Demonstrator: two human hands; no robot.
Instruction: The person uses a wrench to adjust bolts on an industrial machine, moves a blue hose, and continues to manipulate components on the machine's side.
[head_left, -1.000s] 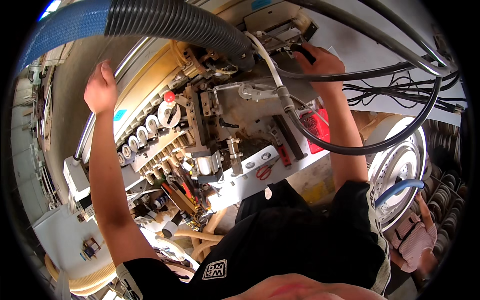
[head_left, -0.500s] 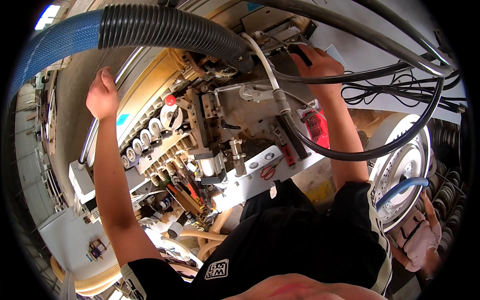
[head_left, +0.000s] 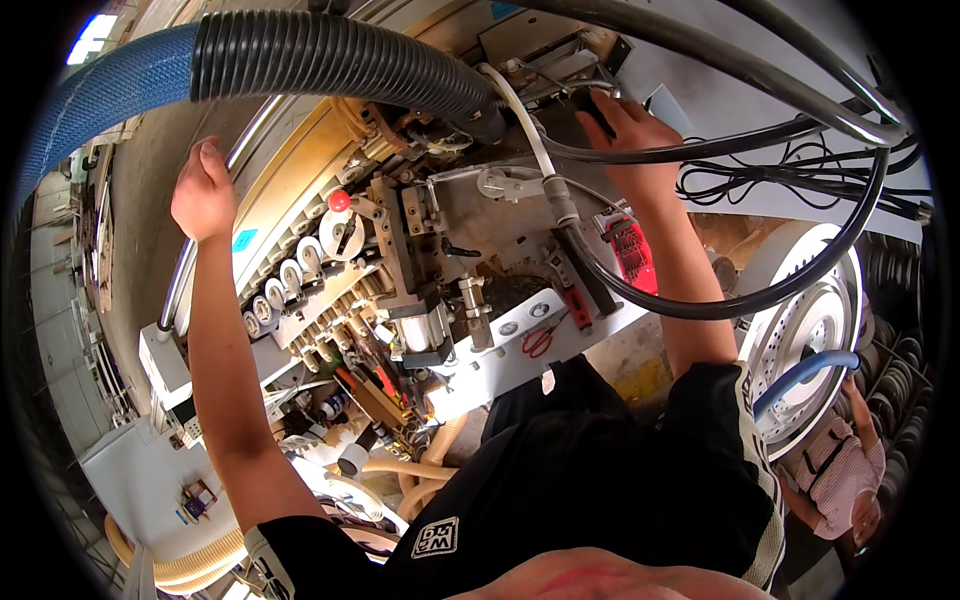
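Note:
My left hand (head_left: 203,192) is raised with curled fingers, the thumb on top, beside the bright metal rail (head_left: 188,265) on the machine's left. Whatever may be inside that grip is hidden. My right hand (head_left: 640,148) reaches over the black cable (head_left: 650,157) to the machine's far right part. Its thumb and forefinger curl round something dark there that I cannot make out. Between my arms stands the machine (head_left: 405,240) with a red ball knob (head_left: 340,201), white rollers (head_left: 290,274) and a metal cylinder (head_left: 421,334).
A thick black ribbed hose (head_left: 340,58) crosses above the machine. Red-handled scissors (head_left: 538,343), a red utility knife (head_left: 577,308) and a red box (head_left: 632,255) lie near the front plate. Tools crowd below. At the right are a white drum (head_left: 800,340) and another person (head_left: 842,465).
My right hand has shifted slightly left, its forefinger and thumb curling down over the dark part. My left hand has barely moved. The person at the lower right has moved a hand.

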